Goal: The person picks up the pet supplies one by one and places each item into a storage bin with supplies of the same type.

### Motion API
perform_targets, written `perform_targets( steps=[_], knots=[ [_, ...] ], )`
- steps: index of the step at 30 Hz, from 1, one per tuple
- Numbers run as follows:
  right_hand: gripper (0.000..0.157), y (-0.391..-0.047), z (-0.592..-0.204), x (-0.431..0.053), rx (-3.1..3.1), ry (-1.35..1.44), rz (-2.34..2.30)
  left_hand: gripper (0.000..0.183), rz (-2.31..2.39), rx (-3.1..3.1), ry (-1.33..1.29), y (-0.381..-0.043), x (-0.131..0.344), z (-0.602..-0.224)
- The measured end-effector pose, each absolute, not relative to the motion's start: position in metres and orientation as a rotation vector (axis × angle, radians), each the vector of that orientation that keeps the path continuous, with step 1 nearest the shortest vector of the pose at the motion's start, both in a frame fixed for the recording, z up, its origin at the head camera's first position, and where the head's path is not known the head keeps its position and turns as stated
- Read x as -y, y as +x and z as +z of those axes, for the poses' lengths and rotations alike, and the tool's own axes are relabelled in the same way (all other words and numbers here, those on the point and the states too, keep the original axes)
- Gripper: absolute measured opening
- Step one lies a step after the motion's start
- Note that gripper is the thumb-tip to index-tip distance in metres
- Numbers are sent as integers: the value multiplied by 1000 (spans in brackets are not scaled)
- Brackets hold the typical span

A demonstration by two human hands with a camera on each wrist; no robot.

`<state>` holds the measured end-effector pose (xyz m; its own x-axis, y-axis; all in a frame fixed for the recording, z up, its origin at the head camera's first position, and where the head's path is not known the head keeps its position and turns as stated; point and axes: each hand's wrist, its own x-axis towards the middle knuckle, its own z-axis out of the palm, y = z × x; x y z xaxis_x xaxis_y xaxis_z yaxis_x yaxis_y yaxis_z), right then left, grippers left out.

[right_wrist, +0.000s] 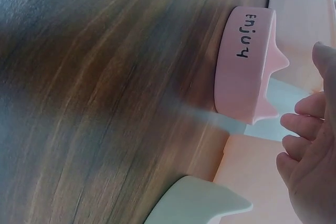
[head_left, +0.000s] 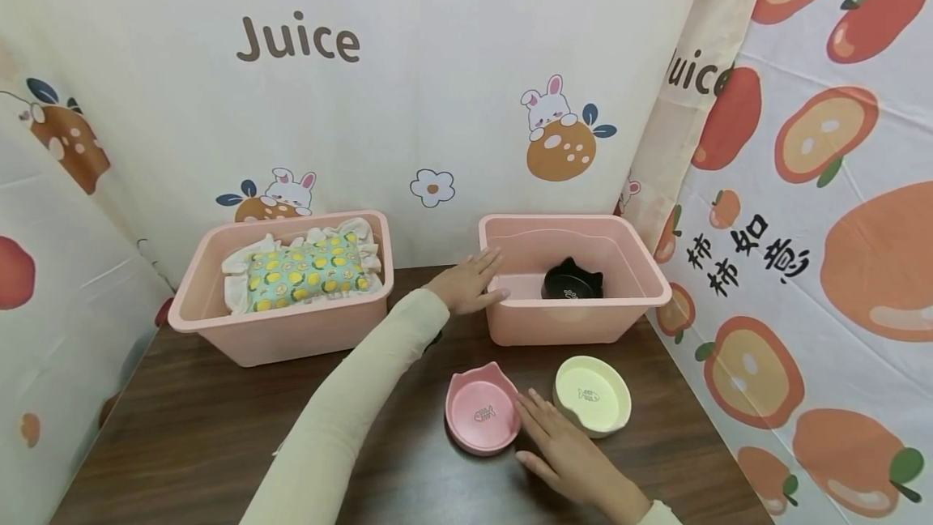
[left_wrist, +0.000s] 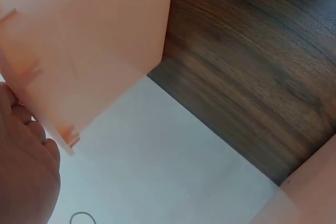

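Observation:
My left hand point(head_left: 466, 282) is at the left rim of the right pink bin point(head_left: 576, 322), fingers extended along it and thumb apart near the front corner. In the left wrist view the fingers point(left_wrist: 34, 129) lie right at the bin's edge. Inside this bin is a black cat-eared bowl point(head_left: 573, 280). My right hand point(head_left: 564, 448) is over the table with fingers stretched forward and nothing in it. The pink cat-eared bowl point(head_left: 483, 411), marked "Enjoy" on its side in the right wrist view, stands just left of its fingertips. A pale yellow bowl point(head_left: 592, 395) is on its right.
Another pink bin point(head_left: 284, 335) stands at the back left, holding a frilled lemon-print cushion point(head_left: 309, 270). Both bins are on the dark wooden table point(head_left: 394, 460). Printed cloths hang behind and along the sides, with the right cloth point(head_left: 787, 290) bordering the table.

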<state>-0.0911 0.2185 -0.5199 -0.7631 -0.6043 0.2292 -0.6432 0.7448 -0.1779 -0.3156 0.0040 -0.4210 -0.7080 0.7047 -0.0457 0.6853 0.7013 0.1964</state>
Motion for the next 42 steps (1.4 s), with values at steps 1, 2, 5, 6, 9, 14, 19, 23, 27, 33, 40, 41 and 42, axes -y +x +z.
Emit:
perform_targets(
  steps=[1,2,5,6,9,14,19,23,27,33,40,41,42],
  knots=[
    [67,-91,-520,-218,2786,1006,378,77,255,-2791,1140,-315,-4,-421],
    [67,-91,-521,-218,2783,1008,386,77,265,-2792,1140,-315,-4,-422],
    [67,-92,-523,-218,2776,1006,414,76,298,-2801,1150,-314,-3,-424],
    [66,-92,-524,-217,2774,1006,428,76,310,-2803,1159,-314,-2,-425],
    [66,-92,-527,-215,2777,1010,502,75,325,-2807,1183,-313,-2,-425],
    [66,-95,-534,-207,2771,1049,606,75,316,-2806,1192,-314,-2,-426],
    [65,-100,-545,-199,2703,1170,552,75,296,-2801,1184,-315,-3,-426],
    [66,-105,-551,-192,2645,1260,492,75,296,-2796,1178,-316,-4,-426],
    [66,-109,-553,-184,2601,1316,458,75,306,-2796,1172,-316,-3,-426],
    [63,-114,-555,-175,2619,1335,435,79,394,-2777,1196,-319,-3,-430],
    [51,-122,-556,-168,2605,1408,435,76,376,-2779,1180,-316,-3,-426],
    [50,-123,-557,-168,2613,1411,439,75,365,-2782,1175,-316,-3,-426],
    [49,-124,-557,-167,2619,1414,440,75,357,-2785,1170,-317,-3,-427]
  ],
)
